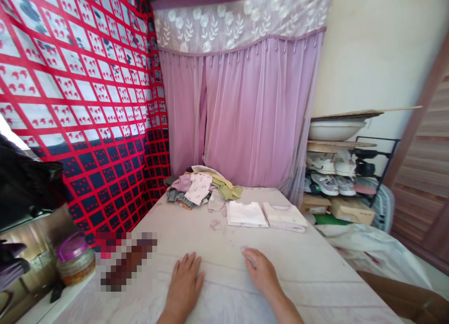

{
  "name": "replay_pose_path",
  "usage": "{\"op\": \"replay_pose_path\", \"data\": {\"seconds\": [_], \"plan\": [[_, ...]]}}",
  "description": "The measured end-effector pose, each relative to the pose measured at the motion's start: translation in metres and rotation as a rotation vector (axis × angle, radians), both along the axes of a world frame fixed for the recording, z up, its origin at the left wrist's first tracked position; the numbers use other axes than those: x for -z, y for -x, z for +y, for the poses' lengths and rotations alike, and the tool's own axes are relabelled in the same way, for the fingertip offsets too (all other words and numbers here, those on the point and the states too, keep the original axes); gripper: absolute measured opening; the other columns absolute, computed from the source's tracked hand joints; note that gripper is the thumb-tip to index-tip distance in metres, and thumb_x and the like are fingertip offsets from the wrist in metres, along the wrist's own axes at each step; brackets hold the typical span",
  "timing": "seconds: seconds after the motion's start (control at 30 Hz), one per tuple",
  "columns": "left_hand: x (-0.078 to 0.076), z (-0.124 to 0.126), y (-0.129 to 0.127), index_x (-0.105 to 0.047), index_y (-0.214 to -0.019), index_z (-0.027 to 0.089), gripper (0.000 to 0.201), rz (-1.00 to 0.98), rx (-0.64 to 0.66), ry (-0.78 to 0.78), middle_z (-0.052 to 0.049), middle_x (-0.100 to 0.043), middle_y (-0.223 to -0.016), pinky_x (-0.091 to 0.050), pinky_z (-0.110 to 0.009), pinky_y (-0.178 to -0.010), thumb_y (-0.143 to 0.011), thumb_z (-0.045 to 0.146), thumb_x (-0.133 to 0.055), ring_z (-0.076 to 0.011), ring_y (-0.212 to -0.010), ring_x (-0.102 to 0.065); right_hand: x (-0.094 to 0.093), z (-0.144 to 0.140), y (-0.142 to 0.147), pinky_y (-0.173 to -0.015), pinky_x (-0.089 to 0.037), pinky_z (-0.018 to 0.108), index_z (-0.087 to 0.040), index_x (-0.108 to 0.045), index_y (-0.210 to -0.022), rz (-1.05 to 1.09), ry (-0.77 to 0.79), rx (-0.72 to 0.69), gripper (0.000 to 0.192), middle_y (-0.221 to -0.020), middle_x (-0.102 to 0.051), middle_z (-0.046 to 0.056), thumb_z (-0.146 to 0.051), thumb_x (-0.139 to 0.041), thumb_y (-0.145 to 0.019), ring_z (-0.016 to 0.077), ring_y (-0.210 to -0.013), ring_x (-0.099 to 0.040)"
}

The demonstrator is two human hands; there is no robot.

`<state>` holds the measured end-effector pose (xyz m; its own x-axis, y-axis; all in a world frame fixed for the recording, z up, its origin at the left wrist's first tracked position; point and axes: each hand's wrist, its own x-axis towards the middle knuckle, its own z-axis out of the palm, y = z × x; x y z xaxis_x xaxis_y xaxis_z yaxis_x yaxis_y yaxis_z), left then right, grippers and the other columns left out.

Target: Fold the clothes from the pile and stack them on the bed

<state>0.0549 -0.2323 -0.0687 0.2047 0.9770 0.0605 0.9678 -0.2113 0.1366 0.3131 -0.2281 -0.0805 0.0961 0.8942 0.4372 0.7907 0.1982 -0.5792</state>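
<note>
My left hand (187, 279) lies palm down on the pale sheet (217, 254), its fingers stretched out and nothing held. My right hand (260, 268) rests on its side on the same sheet, fingers loosely bent inward, with no object visible in it. Beyond the hands are two folded garments side by side: a white one (246, 215) and a cream one (285, 215). To their left is a loose heap of clothes (199, 188), with pink, yellow-green and denim-like pieces. Neither hand touches the clothing.
Purple curtains (245, 113) hang behind the bed, and a red checked cloth (105, 80) hangs at left. A jar with a purple lid (75, 258) stands at the left edge. On the right are a shoe rack (377, 179), shoes (329, 183) and cardboard boxes (352, 210).
</note>
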Motion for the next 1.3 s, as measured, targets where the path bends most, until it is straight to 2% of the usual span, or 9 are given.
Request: {"op": "replay_pose_path", "data": {"seconds": [0.23, 0.57, 0.73, 0.8, 0.9, 1.07, 1.17, 1.3], "plan": [[-0.003, -0.003, 0.001, -0.044, -0.139, 0.021, 0.053, -0.009, 0.002, 0.035, -0.005, -0.034, -0.149, -0.018, -0.047, -0.115, -0.09, 0.039, -0.033, -0.0231, -0.139, -0.026, 0.027, -0.007, -0.004, -0.086, -0.053, 0.03, -0.021, -0.073, -0.09, 0.222, -0.067, 0.05, 0.038, -0.096, -0.073, 0.006, -0.035, -0.039, -0.081, 0.0199, -0.091, -0.068], [0.009, 0.002, 0.005, -0.044, -0.139, 0.024, 0.051, -0.017, 0.009, 0.03, -0.003, -0.034, -0.149, -0.019, -0.048, -0.115, -0.091, 0.041, -0.034, -0.0236, -0.139, -0.027, 0.03, -0.009, -0.008, -0.08, -0.055, 0.025, -0.02, -0.073, -0.086, 0.351, -0.057, 0.106, 0.04, -0.094, -0.074, 0.007, -0.045, -0.044, -0.079, 0.0203, -0.088, -0.069], [0.008, 0.002, 0.005, -0.044, -0.139, 0.024, 0.052, -0.026, 0.008, 0.044, -0.004, -0.034, -0.149, -0.02, -0.048, -0.115, -0.091, 0.041, -0.034, -0.0246, -0.139, -0.026, 0.042, -0.009, -0.014, -0.074, -0.055, 0.021, -0.021, -0.067, -0.11, 0.44, 0.037, 0.124, 0.046, -0.094, -0.074, 0.005, -0.047, -0.047, -0.078, 0.0186, -0.09, -0.069], [0.007, 0.001, 0.006, -0.044, -0.139, 0.024, 0.052, -0.022, 0.005, 0.053, -0.004, -0.034, -0.149, -0.02, -0.048, -0.115, -0.091, 0.041, -0.034, -0.0246, -0.139, -0.026, 0.044, -0.009, -0.015, -0.071, -0.054, 0.02, -0.021, -0.065, -0.114, 0.463, 0.049, 0.11, 0.047, -0.092, -0.075, 0.004, -0.047, -0.048, -0.077, 0.018, -0.087, -0.07], [0.008, 0.002, 0.007, -0.044, -0.139, 0.024, 0.052, -0.029, 0.015, 0.039, -0.003, -0.035, -0.149, -0.021, -0.048, -0.114, -0.091, 0.042, -0.033, -0.0248, -0.139, -0.027, 0.042, -0.01, -0.013, -0.07, -0.054, 0.021, -0.023, -0.067, -0.109, 0.488, 0.047, 0.102, 0.045, -0.089, -0.075, 0.004, -0.049, -0.051, -0.075, 0.0188, -0.084, -0.07], [0.009, 0.004, 0.008, -0.045, -0.138, 0.025, 0.052, -0.05, 0.043, 0.035, -0.004, -0.035, -0.148, -0.022, -0.048, -0.114, -0.09, 0.04, -0.036, -0.0259, -0.138, -0.029, 0.044, -0.01, -0.003, -0.071, -0.053, 0.023, -0.024, -0.066, -0.106, 0.554, -0.045, 0.2, 0.045, -0.085, -0.074, 0.004, -0.051, -0.046, -0.077, 0.0198, -0.08, -0.069], [0.009, 0.004, 0.009, -0.044, -0.139, 0.024, 0.053, -0.047, 0.041, 0.057, -0.004, -0.035, -0.148, -0.022, -0.048, -0.114, -0.09, 0.04, -0.036, -0.026, -0.138, -0.028, 0.049, -0.008, 0.001, -0.064, -0.053, 0.023, -0.024, -0.066, -0.106, 0.569, -0.054, 0.212, 0.047, -0.083, -0.074, 0.003, -0.054, -0.045, -0.076, 0.0189, -0.072, -0.068], [0.019, 0.008, 0.013, -0.046, -0.138, 0.027, 0.051, -0.053, 0.05, 0.023, -0.003, -0.037, -0.147, -0.025, -0.047, -0.114, -0.09, 0.043, -0.037, -0.0258, -0.137, -0.031, 0.053, -0.006, 0.001, -0.06, -0.051, 0.022, -0.024, -0.066, -0.107, 0.554, -0.045, 0.209, 0.051, -0.081, -0.073, 0.003, -0.057, -0.044, -0.076, 0.0174, -0.065, -0.066]]}}
